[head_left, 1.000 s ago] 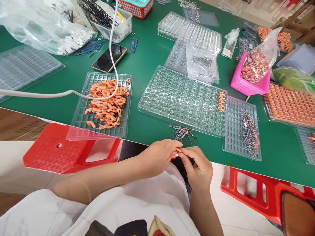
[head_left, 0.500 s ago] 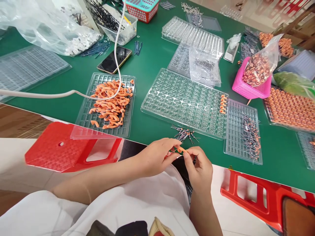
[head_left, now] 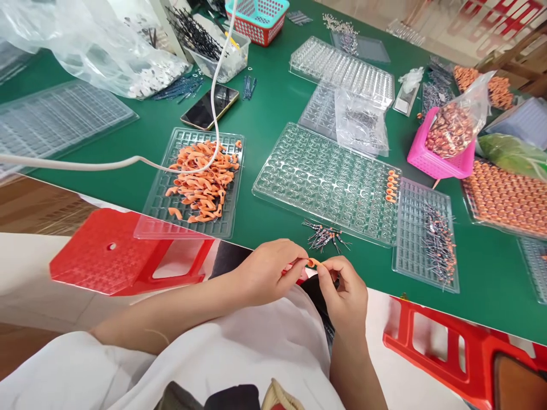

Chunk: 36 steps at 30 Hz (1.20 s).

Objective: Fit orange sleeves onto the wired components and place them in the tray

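Just off the table's front edge, my right hand [head_left: 347, 289] pinches a small, curved, hollow orange plastic piece [head_left: 314, 262]. My left hand [head_left: 273, 270] is closed in a pinch at the piece's other end; whatever is between its fingertips is too small to make out. Beyond my hands lies a little pile of thin-wired electronic parts [head_left: 327, 237]. Behind it is a clear tray of moulded pockets [head_left: 316, 176], with several orange pieces [head_left: 391, 185] in its right-hand column. Over to the left, a heap of orange pieces [head_left: 199, 185] fills another clear tray [head_left: 158, 213].
A white cable [head_left: 141, 162] runs across the left tray. Behind it lies a phone [head_left: 209, 107]. At right are a tray of wired parts [head_left: 404, 239], a pink basket [head_left: 444, 162] and a full tray of orange pieces [head_left: 508, 196]. Red stools [head_left: 89, 250] stand below the table edge.
The view has shifted slightly, so the table things appear a little further right. My left fingers have closed together at the orange piece's end; my right hand keeps its pinch.
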Motion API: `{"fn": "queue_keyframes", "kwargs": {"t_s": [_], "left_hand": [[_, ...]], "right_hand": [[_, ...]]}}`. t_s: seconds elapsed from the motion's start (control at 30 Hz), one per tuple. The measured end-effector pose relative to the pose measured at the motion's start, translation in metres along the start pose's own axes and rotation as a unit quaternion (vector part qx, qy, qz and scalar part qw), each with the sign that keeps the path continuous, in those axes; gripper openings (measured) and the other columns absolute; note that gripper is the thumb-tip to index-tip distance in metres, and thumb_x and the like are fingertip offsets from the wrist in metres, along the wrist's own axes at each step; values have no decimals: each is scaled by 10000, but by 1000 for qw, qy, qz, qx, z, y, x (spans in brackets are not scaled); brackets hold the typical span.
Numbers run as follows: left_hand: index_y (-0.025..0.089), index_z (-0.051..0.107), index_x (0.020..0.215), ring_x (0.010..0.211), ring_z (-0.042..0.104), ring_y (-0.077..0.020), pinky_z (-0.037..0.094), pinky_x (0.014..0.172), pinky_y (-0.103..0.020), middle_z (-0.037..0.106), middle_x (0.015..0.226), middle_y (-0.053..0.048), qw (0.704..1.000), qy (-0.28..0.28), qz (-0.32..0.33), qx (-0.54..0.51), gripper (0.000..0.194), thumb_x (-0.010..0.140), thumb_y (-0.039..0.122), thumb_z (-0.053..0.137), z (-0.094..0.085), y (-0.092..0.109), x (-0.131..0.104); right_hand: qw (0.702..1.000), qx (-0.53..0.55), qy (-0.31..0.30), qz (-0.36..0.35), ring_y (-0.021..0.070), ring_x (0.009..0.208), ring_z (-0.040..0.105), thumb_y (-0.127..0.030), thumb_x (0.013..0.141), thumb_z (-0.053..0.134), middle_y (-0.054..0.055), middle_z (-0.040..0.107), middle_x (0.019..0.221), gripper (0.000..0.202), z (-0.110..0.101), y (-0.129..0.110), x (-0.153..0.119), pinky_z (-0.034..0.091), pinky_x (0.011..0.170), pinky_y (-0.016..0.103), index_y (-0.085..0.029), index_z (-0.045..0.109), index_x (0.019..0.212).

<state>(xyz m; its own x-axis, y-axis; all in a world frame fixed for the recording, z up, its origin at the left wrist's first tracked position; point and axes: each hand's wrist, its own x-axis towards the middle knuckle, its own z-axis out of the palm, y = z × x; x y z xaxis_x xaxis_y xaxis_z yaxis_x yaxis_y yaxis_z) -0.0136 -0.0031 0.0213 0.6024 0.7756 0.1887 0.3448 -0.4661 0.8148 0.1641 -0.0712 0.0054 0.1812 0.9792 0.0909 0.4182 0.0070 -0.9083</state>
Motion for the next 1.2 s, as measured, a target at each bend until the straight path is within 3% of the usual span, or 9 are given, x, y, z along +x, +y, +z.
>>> {"fn": "queue_keyframes", "kwargs": {"t_s": [0.23, 0.37, 0.53, 0.63, 0.73, 0.83, 0.93, 1.13, 1.2], "left_hand": [[146, 639, 850, 695, 572, -136, 442, 661, -254, 652, 747, -29, 997, 68, -4, 48, 192, 933, 151, 466, -23, -7, -3], [173, 660, 861, 774, 608, -144, 453, 722, -257, 697, 835, -28, 978, 153, -60, 129, 190, 933, 180, 485, -71, -25, -2], [188, 667, 844, 825, 620, -188, 453, 767, -291, 698, 848, -33, 900, 260, -171, 306, 193, 918, 263, 506, -144, -58, 1], [183, 678, 879, 867, 622, -226, 464, 769, -317, 695, 882, -65, 858, 221, -245, 395, 261, 928, 298, 449, -176, -80, 6], [161, 701, 898, 920, 622, -276, 483, 790, -355, 691, 909, -115, 843, 143, -273, 441, 314, 917, 320, 432, -193, -93, 15], [100, 709, 974, 1004, 601, -341, 478, 870, -426, 675, 983, -186, 841, 123, -260, 458, 357, 892, 330, 449, -193, -94, 29], [77, 704, 1003, 1038, 587, -349, 449, 948, -453, 664, 1017, -205, 851, 101, -206, 472, 370, 885, 293, 427, -175, -88, 51], [78, 697, 993, 984, 587, -355, 454, 886, -471, 654, 1008, -209, 852, 41, -82, 516, 337, 889, 271, 441, -111, -66, 114], [73, 692, 978, 976, 585, -345, 436, 902, -478, 650, 995, -210, 876, -1, -32, 482, 306, 899, 241, 448, -81, -49, 139]], "right_hand": [[997, -29, -65, -32, 121, 694, 544, -274, 952, 562, -10, 632, 845, 83, 3, -5, 6, 429, 622, 228, -243, 638, 936], [995, -42, -58, -64, 134, 751, 604, -319, 940, 582, -2, 664, 912, 95, 0, 1, 9, 455, 637, 217, -261, 643, 984], [998, -46, -36, -20, 160, 798, 627, -389, 939, 562, 11, 675, 936, 159, -1, 0, 7, 466, 683, 240, -257, 651, 945], [998, -42, -40, -20, 163, 774, 623, -396, 938, 558, 15, 671, 901, 176, -1, 2, 7, 470, 673, 244, -248, 653, 935], [996, -45, -48, -52, 157, 731, 622, -373, 937, 563, 20, 673, 879, 163, -3, 9, 9, 475, 626, 237, -241, 658, 932], [996, -48, -39, -71, 149, 700, 619, -341, 940, 564, 19, 670, 856, 141, -8, 13, 9, 483, 615, 232, -235, 657, 928], [996, -39, -21, -74, 144, 679, 609, -315, 945, 554, 15, 657, 819, 136, -13, 13, 6, 487, 615, 232, -227, 655, 923], [998, -30, 2, -61, 145, 723, 600, -266, 965, 511, 16, 640, 818, 148, -22, 15, 2, 475, 646, 245, -222, 644, 919], [998, -20, 12, -55, 145, 717, 590, -250, 966, 506, 18, 633, 820, 138, -25, 18, 0, 464, 634, 245, -220, 635, 929]]}}
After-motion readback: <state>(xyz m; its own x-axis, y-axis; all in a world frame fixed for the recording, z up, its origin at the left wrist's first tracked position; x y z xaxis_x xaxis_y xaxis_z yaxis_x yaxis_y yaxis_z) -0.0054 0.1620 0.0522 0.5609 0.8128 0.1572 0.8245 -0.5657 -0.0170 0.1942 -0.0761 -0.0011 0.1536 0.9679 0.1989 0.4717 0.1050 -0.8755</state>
